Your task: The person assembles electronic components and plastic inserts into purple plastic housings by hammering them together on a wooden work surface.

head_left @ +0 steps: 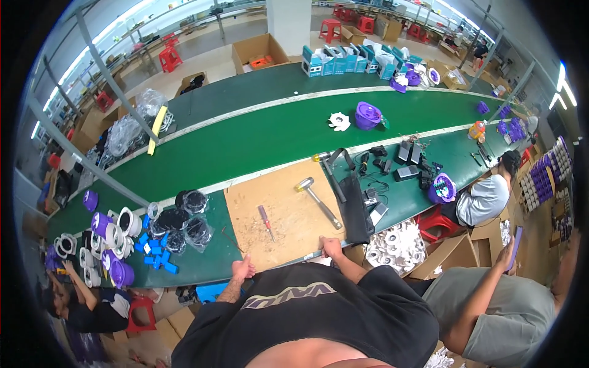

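Our left hand [243,268] and right hand [332,248], both partly curled, stand apart at the near edge of a tan board [288,242], though from the head camera we cannot tell whether either grips it. Flat, roughly four-sided and littered with dark crumbs [253,232], the board carries a red-handled screwdriver [264,216] and a metal-shafted hammer [321,205]. It lies on the green worktable [211,251], stretching away from us beyond and between our hands, a black pouch [356,208] along its right side.
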`<state>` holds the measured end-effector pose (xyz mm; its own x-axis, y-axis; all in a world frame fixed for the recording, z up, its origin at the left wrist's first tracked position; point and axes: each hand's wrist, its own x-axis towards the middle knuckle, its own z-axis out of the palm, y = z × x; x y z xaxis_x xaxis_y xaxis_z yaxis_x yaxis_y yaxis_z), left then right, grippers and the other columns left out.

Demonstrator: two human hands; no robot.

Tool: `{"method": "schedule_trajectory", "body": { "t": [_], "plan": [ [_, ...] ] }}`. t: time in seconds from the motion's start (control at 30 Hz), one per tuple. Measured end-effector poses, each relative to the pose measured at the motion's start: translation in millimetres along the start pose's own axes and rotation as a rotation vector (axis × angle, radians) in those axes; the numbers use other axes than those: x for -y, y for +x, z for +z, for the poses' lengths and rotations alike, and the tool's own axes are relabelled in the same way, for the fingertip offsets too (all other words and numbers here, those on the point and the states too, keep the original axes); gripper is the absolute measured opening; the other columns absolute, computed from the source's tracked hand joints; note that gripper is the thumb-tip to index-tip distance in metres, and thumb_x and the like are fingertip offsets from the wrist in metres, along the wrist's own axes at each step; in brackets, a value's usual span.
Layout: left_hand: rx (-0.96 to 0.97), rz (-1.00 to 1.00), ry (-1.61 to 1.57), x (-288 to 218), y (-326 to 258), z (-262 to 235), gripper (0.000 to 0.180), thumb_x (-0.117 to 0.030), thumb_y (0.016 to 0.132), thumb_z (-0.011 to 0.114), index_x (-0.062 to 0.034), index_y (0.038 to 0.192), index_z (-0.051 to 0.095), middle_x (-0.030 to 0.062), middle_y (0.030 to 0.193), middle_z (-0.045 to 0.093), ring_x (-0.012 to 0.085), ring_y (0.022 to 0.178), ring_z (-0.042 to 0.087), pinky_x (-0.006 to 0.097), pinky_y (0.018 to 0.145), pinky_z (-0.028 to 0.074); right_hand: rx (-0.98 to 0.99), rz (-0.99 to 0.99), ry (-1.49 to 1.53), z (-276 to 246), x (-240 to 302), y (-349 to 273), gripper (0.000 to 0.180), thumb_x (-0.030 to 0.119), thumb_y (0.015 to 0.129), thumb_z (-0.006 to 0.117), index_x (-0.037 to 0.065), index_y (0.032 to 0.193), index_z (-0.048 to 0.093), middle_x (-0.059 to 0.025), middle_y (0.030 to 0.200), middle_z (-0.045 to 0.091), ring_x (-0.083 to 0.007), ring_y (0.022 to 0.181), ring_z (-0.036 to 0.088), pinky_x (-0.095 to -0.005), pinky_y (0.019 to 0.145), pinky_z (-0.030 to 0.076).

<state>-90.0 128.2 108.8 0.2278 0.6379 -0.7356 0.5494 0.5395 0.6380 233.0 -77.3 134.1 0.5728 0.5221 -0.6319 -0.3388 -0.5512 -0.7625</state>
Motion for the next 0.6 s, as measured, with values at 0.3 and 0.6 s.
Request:
{"method": "schedule_trajectory", "body": {
  "t": [0.3,0.6],
  "plan": [
    [0.021,0.094,-0.009,-12,3,4,0.056,-0.052,0.086,0.056,-0.0006,0.065,0.063,0.01,0.058,0.063,0.0179,0.045,0.061,0.028,0.04,0.049,-0.019,-0.007,0.017,-1,-12,13,0.048,0.037,0.092,0.051,-0.001,0.063,0.058,-0.0067,0.045,0.048,-0.0163,0.035,0.048,-0.0274,0.035,0.041],
    [-0.001,0.064,-0.056,1,-1,-7,0.059,-0.053,0.086,0.055,0.0025,0.066,0.063,0.0113,0.059,0.063,0.0175,0.045,0.061,0.028,0.039,0.048,-0.009,0.003,-0.036,13,-9,8,0.048,0.036,0.092,0.051,-0.001,0.061,0.057,-0.0079,0.045,0.047,-0.0175,0.034,0.048,-0.0287,0.034,0.04]
  ]
}}
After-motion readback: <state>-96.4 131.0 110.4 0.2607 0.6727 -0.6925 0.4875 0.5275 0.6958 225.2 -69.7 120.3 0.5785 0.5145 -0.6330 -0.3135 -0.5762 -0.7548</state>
